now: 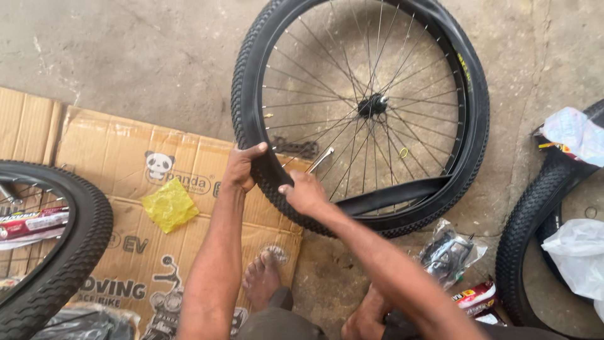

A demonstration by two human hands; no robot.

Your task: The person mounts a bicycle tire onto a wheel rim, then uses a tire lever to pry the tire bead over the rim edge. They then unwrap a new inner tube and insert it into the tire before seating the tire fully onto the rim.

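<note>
Head view, wheel: a spoked bicycle wheel [371, 107] with a knobby black tyre [251, 75] stood against the concrete floor [126, 44], its top edge cut off by the frame.
Left hand: the left hand [241, 167] was clamped on the tyre at the wheel's lower left, thumb over the tread.
Right hand: the right hand [305, 192] pressed on the tyre just right of the left hand; its fingers lay behind the rubber, so whether it gripped could not be told.
Inner tube: a black inner tube [393, 195] hung loose inside the wheel's lower rim.
Metal tool: a silvery tool [321, 159] poked out behind the wheel, above the right hand, mostly hidden.
Below the wheel: flattened cardboard [126, 164] with a yellow scrap [168, 204], and the person's bare feet [263, 277].
Left of the wheel: a second tyre [75, 252], partly cut off.
Right of the wheel: a third tyre [528, 233] under plastic bags [576, 252].
</note>
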